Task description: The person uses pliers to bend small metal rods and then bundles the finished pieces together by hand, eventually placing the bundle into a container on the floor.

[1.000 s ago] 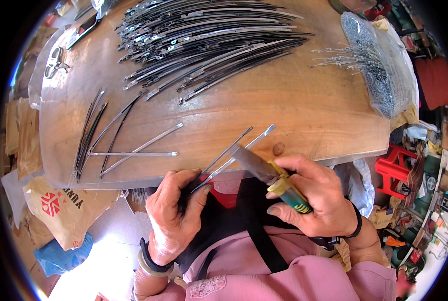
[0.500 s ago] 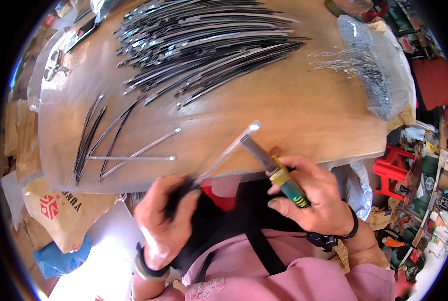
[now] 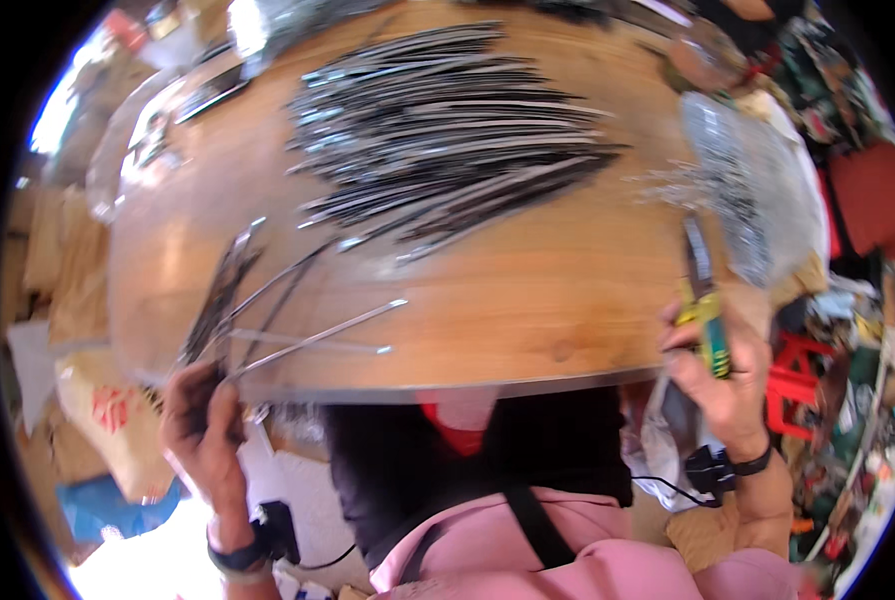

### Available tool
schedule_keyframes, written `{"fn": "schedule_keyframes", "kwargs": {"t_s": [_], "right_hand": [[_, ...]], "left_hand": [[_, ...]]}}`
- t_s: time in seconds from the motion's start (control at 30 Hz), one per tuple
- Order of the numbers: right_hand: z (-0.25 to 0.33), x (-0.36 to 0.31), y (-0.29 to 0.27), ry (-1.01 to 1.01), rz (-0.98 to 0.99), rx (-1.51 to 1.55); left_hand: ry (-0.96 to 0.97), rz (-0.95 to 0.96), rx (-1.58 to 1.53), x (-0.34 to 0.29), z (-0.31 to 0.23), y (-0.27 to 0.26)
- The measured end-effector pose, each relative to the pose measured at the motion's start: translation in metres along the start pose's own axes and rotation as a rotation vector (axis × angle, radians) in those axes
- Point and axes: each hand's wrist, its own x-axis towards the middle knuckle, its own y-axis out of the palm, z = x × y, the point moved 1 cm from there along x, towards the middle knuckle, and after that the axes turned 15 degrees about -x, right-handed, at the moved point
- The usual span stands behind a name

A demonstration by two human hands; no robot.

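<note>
My right hand [image 3: 722, 395] is wrapped round a pair of pliers [image 3: 705, 310] with green and yellow handles, jaws pointing away from me over the table's right part. At the table's near left edge, my left hand [image 3: 205, 430] is curled, with thumb and fingers at the lower end of a small group of dark thin strips [image 3: 217, 300]. It seems to grip a strip there, though blur hides the details. Beside these fingers lies a silver strip [image 3: 322, 335] with a small shiny head, slanting across a paler, blurred one [image 3: 317, 342].
A large pile of long black and silver strips [image 3: 447, 130] covers the far middle of the wooden table [image 3: 527, 310]. Far right is a clear bag of thin wire-like pieces [image 3: 737, 180]. A phone [image 3: 212, 92] lies far left. A red stool [image 3: 792, 385] stands right of the table.
My left hand has moved left, from in front of me to the small strip group. My right hand has drawn off to the right with the pliers, away from the strip. The view has shifted.
</note>
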Motion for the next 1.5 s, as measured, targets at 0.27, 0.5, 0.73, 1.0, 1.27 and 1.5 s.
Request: {"fn": "schedule_keyframes", "kwargs": {"t_s": [0.27,0.5,0.73,1.0,1.27,1.5], "right_hand": [[0.002,0.011,0.020,-0.215,0.008,-0.192],[0.005,0.004,0.042,-0.200,0.084,-0.172],[0.011,0.008,0.055,-0.197,0.115,-0.214],[0.012,0.029,0.039,-0.300,0.087,-0.229],[-0.016,0.079,-0.032,-0.560,-0.254,-0.628],[-0.036,0.108,-0.009,-0.778,-0.180,-0.906]], "left_hand": [[0.159,0.008,0.162,0.014,-0.010,-0.020],[0.314,0.223,0.468,0.048,-0.009,-0.024],[0.352,0.408,0.557,0.063,0.002,-0.003],[0.573,0.356,0.754,0.035,-0.002,0.031],[0.609,0.225,0.769,0.055,0.026,-0.009],[0.551,0.521,0.422,0.023,-0.034,0.106]]}}
